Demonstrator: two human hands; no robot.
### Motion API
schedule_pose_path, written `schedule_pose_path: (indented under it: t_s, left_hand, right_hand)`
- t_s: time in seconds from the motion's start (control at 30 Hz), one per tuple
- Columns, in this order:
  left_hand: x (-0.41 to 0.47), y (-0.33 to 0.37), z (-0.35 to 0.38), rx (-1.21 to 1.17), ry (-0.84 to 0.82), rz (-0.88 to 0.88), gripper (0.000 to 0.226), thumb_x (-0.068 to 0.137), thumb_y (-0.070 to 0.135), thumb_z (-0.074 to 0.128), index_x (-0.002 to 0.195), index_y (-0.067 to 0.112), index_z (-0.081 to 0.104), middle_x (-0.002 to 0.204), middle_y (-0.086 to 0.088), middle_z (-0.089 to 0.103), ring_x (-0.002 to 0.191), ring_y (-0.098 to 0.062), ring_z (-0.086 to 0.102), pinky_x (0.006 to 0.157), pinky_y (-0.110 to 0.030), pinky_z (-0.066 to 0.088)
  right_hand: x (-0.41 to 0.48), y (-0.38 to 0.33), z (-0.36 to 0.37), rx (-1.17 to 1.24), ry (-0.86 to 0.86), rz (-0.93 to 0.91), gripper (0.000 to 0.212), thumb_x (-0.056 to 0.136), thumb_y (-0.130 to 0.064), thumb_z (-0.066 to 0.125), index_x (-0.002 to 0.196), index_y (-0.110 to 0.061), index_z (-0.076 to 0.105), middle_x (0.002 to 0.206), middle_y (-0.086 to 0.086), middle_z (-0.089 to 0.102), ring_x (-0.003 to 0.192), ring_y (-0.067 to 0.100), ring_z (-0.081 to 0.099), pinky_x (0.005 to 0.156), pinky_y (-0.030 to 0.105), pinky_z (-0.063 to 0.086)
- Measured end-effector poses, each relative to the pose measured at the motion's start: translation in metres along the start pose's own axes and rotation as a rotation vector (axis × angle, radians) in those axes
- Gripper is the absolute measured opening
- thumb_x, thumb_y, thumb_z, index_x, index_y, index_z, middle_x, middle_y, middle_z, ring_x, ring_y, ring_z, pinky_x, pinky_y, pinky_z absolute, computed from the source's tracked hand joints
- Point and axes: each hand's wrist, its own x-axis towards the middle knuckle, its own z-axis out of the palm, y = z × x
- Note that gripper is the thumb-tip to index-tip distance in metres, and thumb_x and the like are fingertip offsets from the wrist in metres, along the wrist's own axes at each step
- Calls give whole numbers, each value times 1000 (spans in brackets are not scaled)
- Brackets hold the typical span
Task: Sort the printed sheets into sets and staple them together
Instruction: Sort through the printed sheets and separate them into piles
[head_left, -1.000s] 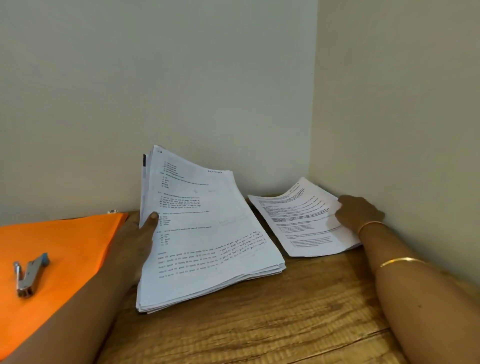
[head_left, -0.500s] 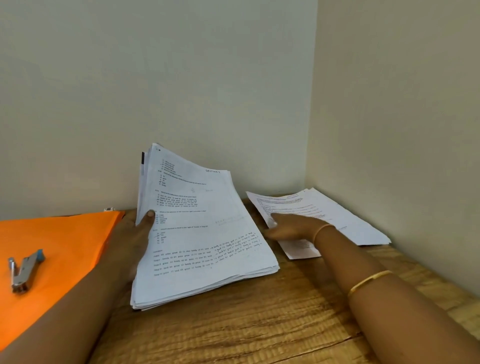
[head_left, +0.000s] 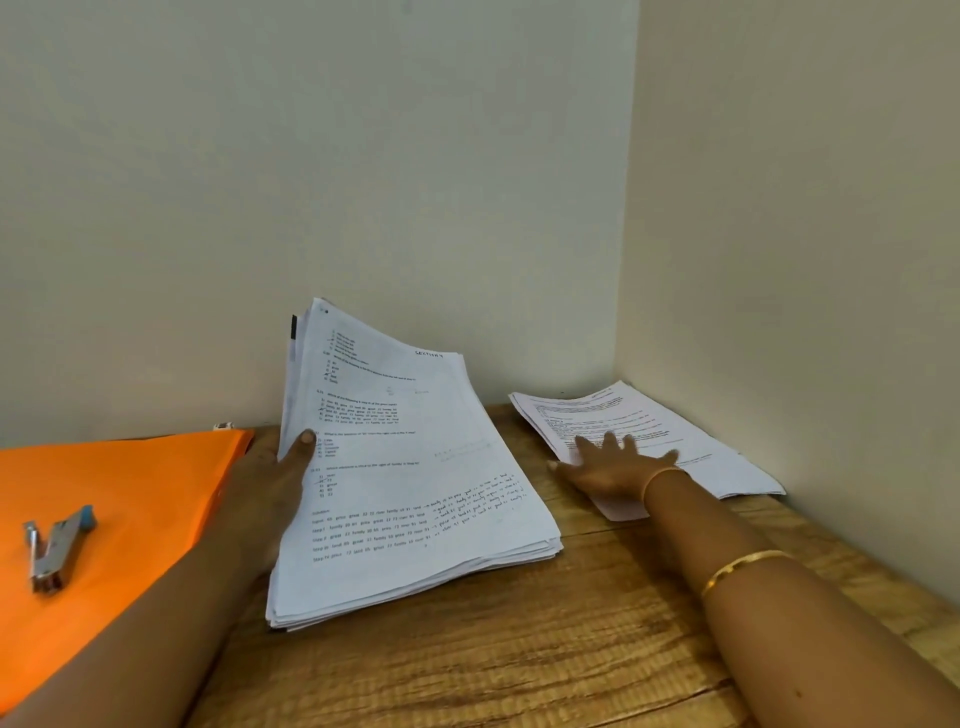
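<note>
A thick stack of printed sheets (head_left: 410, 467) is tilted up on its left side at the middle of the wooden table (head_left: 519, 649). My left hand (head_left: 275, 483) grips its left edge, thumb on the top page. A thin set of printed sheets (head_left: 639, 421) lies flat in the back right corner. My right hand (head_left: 613, 467) rests flat on that set's near left part with straight, spread fingers. A metal stapler (head_left: 54, 545) with a blue end lies on an orange folder (head_left: 119, 493) at the left.
Two pale walls meet in a corner close behind the thin set of sheets. The orange folder covers the table's left part. A small white object (head_left: 224, 426) peeks out behind the folder at the wall.
My right hand slid from the far right of the thin set toward its left edge and now lies flat with spread fingers. The thin set has settled flat. The big stack barely moved.
</note>
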Motion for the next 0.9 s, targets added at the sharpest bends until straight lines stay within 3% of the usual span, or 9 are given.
schedule_pose_path:
  t_s: [0.1, 0.23, 0.37, 0.57, 0.67, 0.77, 0.9]
  left_hand:
    - [0, 1, 0, -9, -1, -7, 21, 97, 33, 49, 110, 17, 54, 92, -2, 63, 81, -22, 61, 60, -31, 48]
    - [-2, 2, 1, -8, 2, -5, 22, 97, 32, 48, 111, 17, 54, 91, -1, 62, 79, -21, 60, 58, -30, 46]
    - [-2, 3, 1, -3, 2, -1, 24, 97, 32, 48, 113, 15, 54, 95, -4, 63, 80, -20, 60, 57, -29, 45]
    - [-3, 2, 1, -23, -5, -7, 35, 97, 31, 48, 127, 13, 52, 101, -5, 64, 84, -21, 62, 60, -30, 48]
    - [-3, 2, 0, -28, -6, -11, 34, 97, 32, 48, 124, 12, 54, 103, -7, 64, 85, -23, 62, 60, -30, 48]
    - [-3, 3, 1, -35, -8, -15, 34, 97, 31, 48, 125, 12, 53, 105, -8, 65, 85, -23, 62, 60, -30, 49]
    - [-4, 4, 1, -58, -18, -12, 37, 97, 31, 48, 128, 11, 51, 106, -8, 65, 85, -21, 63, 59, -30, 49]
  right_hand:
    - [-13, -2, -12, -54, -5, 64, 85, 84, -77, 26, 151, -33, -3, 158, 8, -14, 143, 38, -14, 106, 68, -6]
    - [-12, -2, -13, -98, -66, 62, 78, 91, -68, 27, 152, -23, 9, 158, 15, -2, 145, 36, -4, 115, 58, 3]
    - [-2, 2, -4, 8, -101, 99, 77, 89, -70, 27, 151, -29, 9, 158, 16, -8, 144, 42, -2, 114, 60, 8]
    - [-2, -3, 4, 106, -32, 139, 74, 90, -70, 24, 151, -31, 7, 159, 11, -10, 144, 37, -10, 107, 70, -1]
    - [-3, -12, 1, 191, 169, 73, 74, 92, -65, 25, 149, -19, 20, 158, 16, 7, 145, 34, 3, 112, 60, 5]
    - [-15, -28, -7, 431, 349, -152, 63, 96, -54, 32, 143, -13, 33, 150, 15, 30, 137, 31, 31, 109, 41, 27]
    - [-45, -58, -10, 755, 292, -425, 43, 100, -39, 37, 118, -5, 56, 117, 11, 60, 109, 28, 53, 89, 35, 42]
